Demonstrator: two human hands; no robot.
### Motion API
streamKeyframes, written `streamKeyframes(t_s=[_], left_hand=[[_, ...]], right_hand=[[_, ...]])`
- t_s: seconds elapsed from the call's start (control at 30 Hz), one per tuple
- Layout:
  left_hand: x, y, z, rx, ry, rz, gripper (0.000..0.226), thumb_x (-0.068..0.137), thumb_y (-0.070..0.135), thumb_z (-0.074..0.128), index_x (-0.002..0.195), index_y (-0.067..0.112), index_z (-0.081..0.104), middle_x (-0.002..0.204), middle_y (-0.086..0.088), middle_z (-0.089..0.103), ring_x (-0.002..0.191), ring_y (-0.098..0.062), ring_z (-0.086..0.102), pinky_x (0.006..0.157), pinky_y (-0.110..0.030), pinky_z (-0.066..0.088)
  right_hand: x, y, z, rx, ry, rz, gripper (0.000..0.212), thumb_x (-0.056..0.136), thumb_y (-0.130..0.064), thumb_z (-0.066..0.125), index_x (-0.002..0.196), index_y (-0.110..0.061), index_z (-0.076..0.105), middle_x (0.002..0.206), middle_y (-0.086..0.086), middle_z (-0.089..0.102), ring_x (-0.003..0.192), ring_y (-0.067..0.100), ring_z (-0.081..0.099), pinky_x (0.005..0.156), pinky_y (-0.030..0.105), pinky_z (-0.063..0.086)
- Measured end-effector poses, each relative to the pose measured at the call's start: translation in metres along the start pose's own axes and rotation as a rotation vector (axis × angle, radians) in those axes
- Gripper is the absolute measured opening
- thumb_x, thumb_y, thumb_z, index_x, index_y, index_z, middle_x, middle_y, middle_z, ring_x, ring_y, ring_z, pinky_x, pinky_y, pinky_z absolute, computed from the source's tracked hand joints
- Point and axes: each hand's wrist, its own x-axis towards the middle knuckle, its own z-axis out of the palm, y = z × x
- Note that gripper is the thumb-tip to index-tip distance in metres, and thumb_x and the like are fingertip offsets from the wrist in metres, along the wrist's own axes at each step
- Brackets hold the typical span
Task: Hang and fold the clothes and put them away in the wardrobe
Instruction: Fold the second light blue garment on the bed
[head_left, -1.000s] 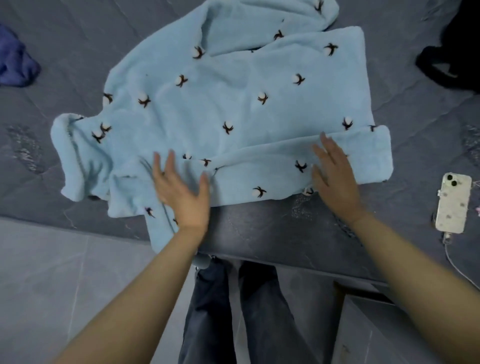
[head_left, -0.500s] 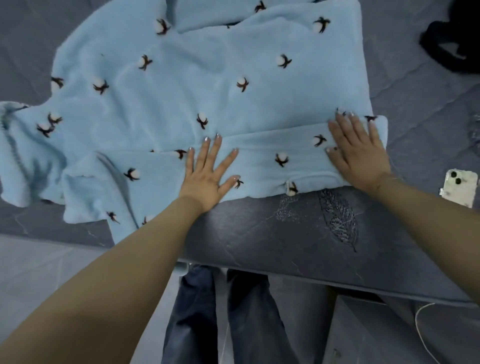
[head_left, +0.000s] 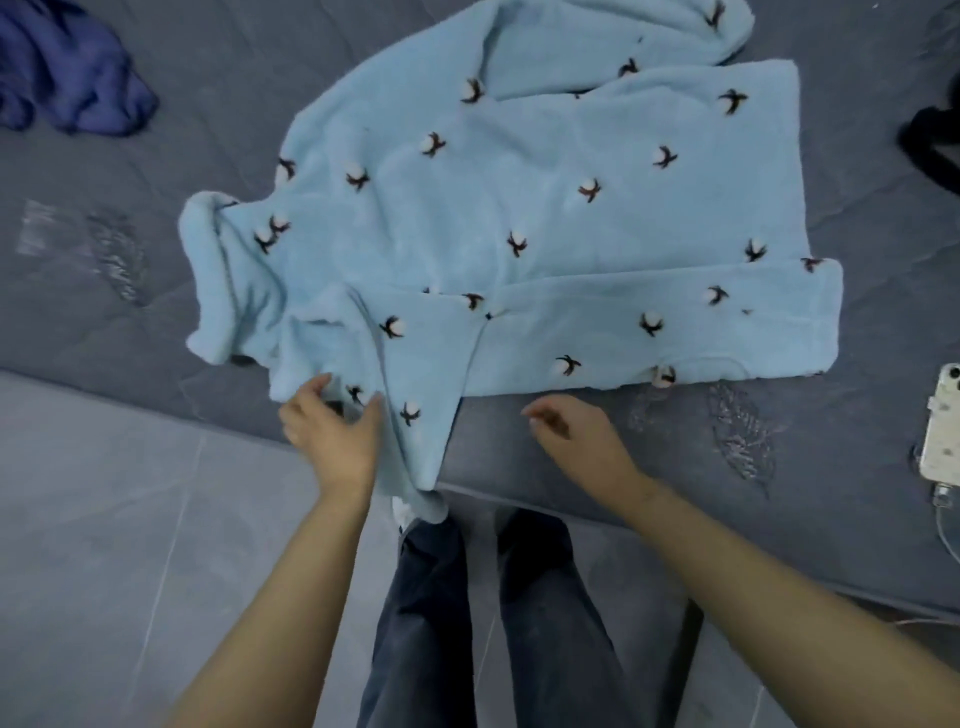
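Grey quilted bedding covers the bed (head_left: 156, 249) that serves as the work surface, with pale floor tiles (head_left: 104, 519) on the near left. Spread flat on it lies the task's thing, a light blue fleece top (head_left: 519, 208) dotted with small cotton-boll motifs. Its near edge is already turned up into a long band (head_left: 649, 322) running to the right, while one corner (head_left: 415, 447) droops over the near edge of the bed toward the person's dark trousers (head_left: 441, 597).

The left hand (head_left: 332, 431) is on the near-left part of the top; thumb and fingers are spread apart and look to be closing round the cloth, though motion blur hides whether it truly has a pinch. The right hand (head_left: 571, 436) hovers just above the bare bedding near the folded band, fingers loosely curled, holding nothing.

Judging by this, the step in hand is gathering the loose near-left portion, probably a sleeve, and laying it across the body. To do it well, the left hand should take the hanging corner fully, lift it clear of the bed's edge, and bring it inward in line with the band. The right hand could pin the band flat so the plush cloth does not slide or bunch. Thick fleece springs back, so smoothing after the fold would help.

A purple garment (head_left: 67, 67) lies far left, a dark one (head_left: 935, 140) far right, and a phone (head_left: 940, 426) on a cable at the right edge.
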Motion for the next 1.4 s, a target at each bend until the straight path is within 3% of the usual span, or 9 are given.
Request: streamKeyframes(t_s=[0.13, 0.27, 0.37, 0.47, 0.63, 0.83, 1.03, 1.23, 1.4], left_hand=[[0.018, -0.037, -0.012, -0.242, -0.218, -0.292, 0.064, 0.075, 0.04, 0.081, 0.125, 0.011, 0.052, 0.132, -0.012, 0.047, 0.122, -0.027, 0.047, 0.104, -0.042, 0.044], [0.021, -0.043, -0.016, -0.105, -0.495, -0.104, 0.041, 0.081, 0.039, 0.076, 0.111, 0.014, 0.065, 0.119, -0.006, 0.062, 0.113, -0.023, 0.058, 0.095, -0.034, 0.05], [0.023, -0.031, -0.033, -0.379, -0.727, -0.154, 0.033, 0.088, 0.022, 0.071, 0.12, 0.015, 0.064, 0.118, -0.001, 0.07, 0.106, -0.016, 0.066, 0.081, -0.02, 0.055], [0.028, -0.013, -0.048, -0.536, -0.867, -0.149, 0.033, 0.092, 0.024, 0.066, 0.125, 0.019, 0.063, 0.117, 0.003, 0.071, 0.105, -0.014, 0.068, 0.083, -0.028, 0.058], [0.048, 0.042, -0.055, -0.607, -0.928, -0.142, 0.034, 0.094, 0.026, 0.062, 0.126, 0.014, 0.062, 0.123, -0.001, 0.067, 0.115, -0.02, 0.062, 0.1, -0.038, 0.049], [0.078, 0.078, -0.056, -0.523, -0.8, -0.092, 0.025, 0.097, 0.026, 0.058, 0.12, 0.016, 0.06, 0.12, -0.001, 0.066, 0.11, -0.014, 0.062, 0.101, -0.034, 0.047], [0.089, 0.048, -0.038, -0.63, -0.687, -0.243, 0.011, 0.098, 0.019, 0.056, 0.105, 0.025, 0.062, 0.105, 0.003, 0.065, 0.104, -0.013, 0.06, 0.095, -0.028, 0.048], [0.084, 0.039, -0.014, -0.843, -0.606, -0.457, 0.034, 0.098, 0.021, 0.054, 0.132, 0.02, 0.053, 0.118, 0.004, 0.06, 0.116, -0.01, 0.055, 0.094, -0.026, 0.044], [0.078, 0.06, 0.003, -1.006, -0.519, -0.606, 0.022, 0.097, 0.03, 0.054, 0.117, 0.023, 0.061, 0.117, 0.008, 0.06, 0.114, -0.007, 0.052, 0.1, -0.033, 0.041]], right_hand=[[-0.004, -0.011, 0.09, 0.264, -0.219, 0.296, 0.044, 0.085, -0.032, 0.074, 0.123, -0.019, 0.053, 0.1, 0.001, 0.058, 0.086, 0.008, 0.054, 0.078, 0.019, 0.047], [-0.004, -0.032, 0.151, 0.456, -0.138, 0.303, 0.025, 0.088, -0.02, 0.072, 0.107, -0.011, 0.059, 0.096, 0.004, 0.062, 0.085, 0.011, 0.057, 0.071, 0.012, 0.049], [-0.011, -0.049, 0.162, 0.674, 0.021, 0.293, 0.019, 0.097, -0.013, 0.058, 0.113, -0.004, 0.063, 0.11, 0.014, 0.068, 0.099, 0.015, 0.064, 0.084, 0.02, 0.053], [-0.02, -0.065, 0.142, 0.719, 0.167, 0.279, 0.024, 0.101, -0.022, 0.051, 0.123, -0.016, 0.059, 0.118, 0.001, 0.067, 0.11, 0.011, 0.062, 0.094, 0.026, 0.051], [0.001, -0.107, 0.054, 0.45, 0.31, 0.145, 0.025, 0.098, -0.022, 0.057, 0.091, 0.002, 0.05, 0.084, 0.01, 0.058, 0.078, 0.019, 0.055, 0.073, 0.038, 0.044], [0.097, -0.17, -0.072, -0.291, 0.409, -0.054, 0.019, 0.095, -0.031, 0.058, 0.086, -0.014, 0.059, 0.078, 0.001, 0.057, 0.079, 0.023, 0.055, 0.065, 0.032, 0.036], [0.187, -0.162, -0.082, -0.74, 0.222, 0.053, 0.048, 0.093, -0.015, 0.055, 0.14, -0.012, 0.047, 0.138, 0.017, 0.047, 0.126, 0.036, 0.043, 0.1, 0.04, 0.036], [0.138, -0.115, -0.042, -0.258, 0.38, -0.12, 0.014, 0.092, -0.009, 0.056, 0.103, -0.006, 0.065, 0.104, 0.009, 0.061, 0.097, 0.023, 0.056, 0.083, 0.027, 0.042], [0.13, -0.085, -0.062, 0.778, 0.643, 0.568, 0.041, 0.087, -0.036, 0.068, 0.116, -0.011, 0.054, 0.104, 0.003, 0.055, 0.092, 0.017, 0.055, 0.076, 0.036, 0.051]])
